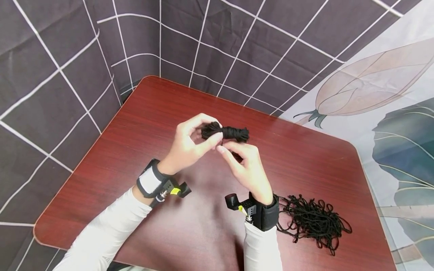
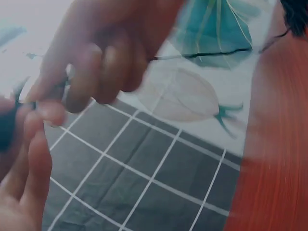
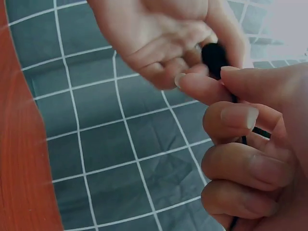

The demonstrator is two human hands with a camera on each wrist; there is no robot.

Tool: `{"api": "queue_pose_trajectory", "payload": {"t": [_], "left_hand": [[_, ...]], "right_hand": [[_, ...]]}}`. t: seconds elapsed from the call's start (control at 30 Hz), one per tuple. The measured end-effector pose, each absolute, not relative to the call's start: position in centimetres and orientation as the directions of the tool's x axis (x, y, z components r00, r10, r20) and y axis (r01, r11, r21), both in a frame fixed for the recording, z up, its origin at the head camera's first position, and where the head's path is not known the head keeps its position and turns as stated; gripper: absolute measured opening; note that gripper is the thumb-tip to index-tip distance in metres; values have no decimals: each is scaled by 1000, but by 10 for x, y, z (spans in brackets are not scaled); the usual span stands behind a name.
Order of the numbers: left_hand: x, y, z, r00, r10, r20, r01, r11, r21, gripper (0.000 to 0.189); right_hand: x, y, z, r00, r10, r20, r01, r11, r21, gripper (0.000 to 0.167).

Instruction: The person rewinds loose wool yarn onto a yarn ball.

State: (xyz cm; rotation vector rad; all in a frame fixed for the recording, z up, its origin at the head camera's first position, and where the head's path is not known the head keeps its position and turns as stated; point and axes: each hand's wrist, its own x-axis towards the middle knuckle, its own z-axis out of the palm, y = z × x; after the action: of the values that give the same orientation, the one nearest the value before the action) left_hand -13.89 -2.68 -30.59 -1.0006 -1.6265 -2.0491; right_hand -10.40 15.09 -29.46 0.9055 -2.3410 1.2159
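A bundle of black cord (image 1: pixel 236 134), wrapped round its middle with looped ends, is held above the table. My left hand (image 1: pixel 186 143) grips its left end between thumb and fingers. Just below the bundle, my right hand (image 1: pixel 250 167) pinches a strand of the cord between thumb and index finger. In the right wrist view the strand (image 3: pixel 234 98) runs down from the bundle (image 3: pixel 214 58) through that hand's curled fingers. A thin length of cord (image 2: pixel 211 54) stretches behind the right hand in the left wrist view, where the bundle is mostly hidden.
A loose, tangled pile of black cord (image 1: pixel 315 222) lies on the right of the red-brown table (image 1: pixel 152 113), beside my right wrist. A dark cloth with a white grid (image 1: pixel 217 34) hangs behind the table, and a leaf-patterned cloth (image 1: pixel 366 86) at the right.
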Motion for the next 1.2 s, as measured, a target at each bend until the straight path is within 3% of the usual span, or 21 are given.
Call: {"api": "queue_pose_trajectory", "payload": {"t": [0.17, 0.3, 0.43, 0.53, 0.67, 0.83, 0.93, 1.07, 1.2], "left_hand": [[-143, -27, -308, -682, 107, 724, 721, -69, 690, 20], [-144, -28, -308, -657, 243, 713, 736, 3, 677, 16], [-144, -31, -308, -620, 468, 630, 678, -83, 730, 14], [-143, -34, -307, -549, 612, 569, 613, -169, 772, 13], [-140, -36, -305, -480, 677, 558, 536, -277, 797, 12], [-134, -31, -303, -577, 542, 611, 372, -491, 787, 17], [-132, -29, -302, -662, 374, 650, 410, -545, 731, 20], [-133, -27, -301, -723, 164, 671, 541, -469, 698, 19], [-136, -27, -302, -740, 63, 670, 630, -286, 722, 19]], "right_hand": [[-95, 147, -286, -686, -374, 624, -724, 436, -534, 9], [-88, 150, -277, -645, -308, 700, -752, 421, -508, 3], [-85, 157, -269, -632, -259, 730, -753, 426, -501, 9], [-85, 162, -265, -642, -245, 727, -744, 431, -511, 12], [-90, 165, -269, -652, -254, 715, -747, 380, -546, 14], [-98, 162, -280, -662, -295, 689, -746, 338, -573, 15], [-99, 158, -284, -661, -312, 682, -744, 387, -544, 14], [-96, 151, -285, -675, -354, 647, -732, 431, -528, 8], [-90, 149, -280, -683, -402, 609, -729, 433, -531, 8]]}}
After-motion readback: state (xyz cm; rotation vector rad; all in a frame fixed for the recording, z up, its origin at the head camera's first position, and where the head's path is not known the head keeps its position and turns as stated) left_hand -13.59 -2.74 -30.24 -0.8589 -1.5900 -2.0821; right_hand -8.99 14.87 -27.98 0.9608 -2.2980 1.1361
